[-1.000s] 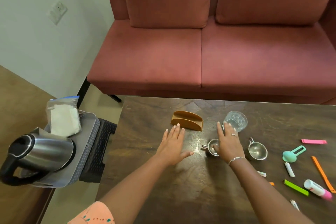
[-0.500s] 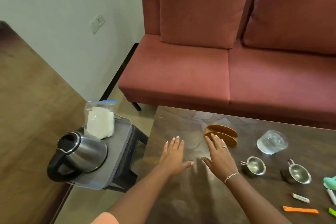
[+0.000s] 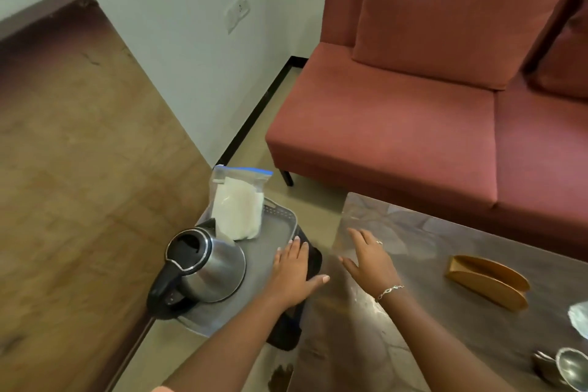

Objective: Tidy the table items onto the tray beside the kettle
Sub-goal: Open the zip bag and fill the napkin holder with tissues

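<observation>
head view: the left hand (image 3: pixel 294 274) is flat with straight fingers and thumb out, holding nothing, over the right edge of the grey tray (image 3: pixel 281 226); whether it touches the rim cannot be told. the tray sits on a black stool (image 3: pixel 286 332) just left of the table (image 3: pixel 445 334). on the tray a steel kettle (image 3: pixel 206 267) stands upright at the near left, and a clear bag (image 3: pixel 237 210) of white stuff leans upright behind it, touching it. the right hand (image 3: pixel 370 261) is also loose and spread, gripping nothing, over the table's left corner, with a ring (image 3: pixel 378 242) and a bracelet (image 3: pixel 389 291) on it. to its right on the table lies a tan holder (image 3: pixel 488 283), well apart from the hand. at the right edge are a glass (image 3: pixel 580 318) and a steel cup (image 3: pixel 569 369), both partly cut off. a red sofa (image 3: pixel 413 121) stands behind the table.
</observation>
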Tool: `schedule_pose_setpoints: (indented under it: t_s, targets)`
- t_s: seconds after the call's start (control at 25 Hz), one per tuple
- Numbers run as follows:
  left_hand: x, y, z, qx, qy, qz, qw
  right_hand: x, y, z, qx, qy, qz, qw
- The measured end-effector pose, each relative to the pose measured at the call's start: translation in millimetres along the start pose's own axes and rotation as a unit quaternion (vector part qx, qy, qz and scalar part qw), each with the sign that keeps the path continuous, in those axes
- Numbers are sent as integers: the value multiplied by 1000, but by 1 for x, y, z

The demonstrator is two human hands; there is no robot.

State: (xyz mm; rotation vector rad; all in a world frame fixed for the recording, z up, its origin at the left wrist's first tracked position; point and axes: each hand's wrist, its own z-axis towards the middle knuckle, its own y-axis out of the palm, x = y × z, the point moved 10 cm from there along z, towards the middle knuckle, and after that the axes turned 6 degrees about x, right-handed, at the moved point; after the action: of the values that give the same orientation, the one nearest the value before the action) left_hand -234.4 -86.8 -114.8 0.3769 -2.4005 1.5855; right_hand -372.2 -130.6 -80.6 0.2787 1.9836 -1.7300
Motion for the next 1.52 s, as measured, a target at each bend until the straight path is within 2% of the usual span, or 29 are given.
schedule_pose_setpoints:
  t_s: [0.16, 0.28, 0.44, 0.6, 0.84, 1.04, 1.28, 1.4, 1.48, 1.52]
  targets:
    - [-54, -4, 15, -1, -42, -33, 999, -33, 44, 64, -28, 24, 44, 998]
    - [-85, -8, 32, 11, -64, -77, 995, -59, 77, 116, -49, 60, 122, 989]
    - [-102, -6, 43, 8, -79, -139, 987, -63, 105, 170, -8, 185, 260, 948]
    - [-117, 1, 52, -4, -93, -186, 978, -68, 143, 209, -10, 278, 339, 899]
    - [-129, 11, 54, -18, -102, -239, 965, -81, 174, 241, 31, 337, 419, 843]
    - [-137, 0, 47, 2, -116, -264, 957, -110, 155, 232, 34, 275, 444, 852]
    - [-109, -16, 28, 42, -116, -289, 949, -166, 78, 190, 63, 94, 406, 907]
    - [-92, -45, 9, 141, -102, -313, 934, -176, 26, 154, 99, 21, 387, 917]
    - [-78, -73, -13, 240, -93, -361, 896, -170, -15, 123, 133, -13, 383, 914]
    - [-73, -88, -28, 295, -98, -392, 866, -164, -36, 106, 147, -25, 385, 911]
